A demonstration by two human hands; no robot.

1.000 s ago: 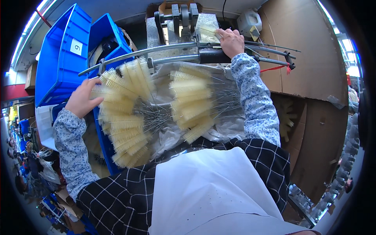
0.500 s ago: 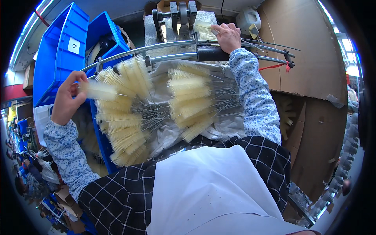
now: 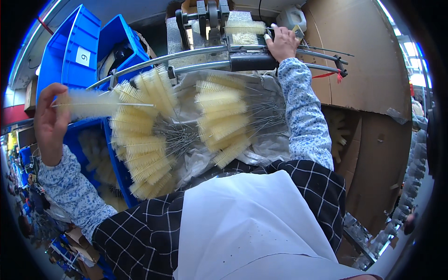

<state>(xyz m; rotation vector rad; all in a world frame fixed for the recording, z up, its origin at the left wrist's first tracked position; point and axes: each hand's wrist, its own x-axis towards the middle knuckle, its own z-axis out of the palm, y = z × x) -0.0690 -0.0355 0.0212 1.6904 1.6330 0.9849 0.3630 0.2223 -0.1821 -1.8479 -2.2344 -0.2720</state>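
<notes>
My left hand (image 3: 50, 119), at the far left, pinches one end of a cream bristle bottle brush (image 3: 91, 103). That brush is blurred, and its bare wire stem points right over the piled brushes. Beyond the metal rails, my right hand (image 3: 283, 44) is closed at the stem end of another bottle brush (image 3: 245, 28), which lies level beside the machine's wheel (image 3: 213, 21). Below the rails, two fanned piles rest on pale plastic sheeting: a left pile of brushes (image 3: 140, 144) and a right pile of brushes (image 3: 221, 116), their looped wire stems pointing right.
Metal rails (image 3: 196, 52) with a black sleeve (image 3: 254, 61) cross in front of the machine. Blue bins (image 3: 70, 56) stand at the far left; another blue bin (image 3: 122, 163) holds more brushes. Large cardboard (image 3: 364, 60) walls the right side, near a white jug (image 3: 293, 19).
My left hand has moved left, drawing its brush away from the left pile. My right hand has shifted right, and more of its brush shows beside the wheel.
</notes>
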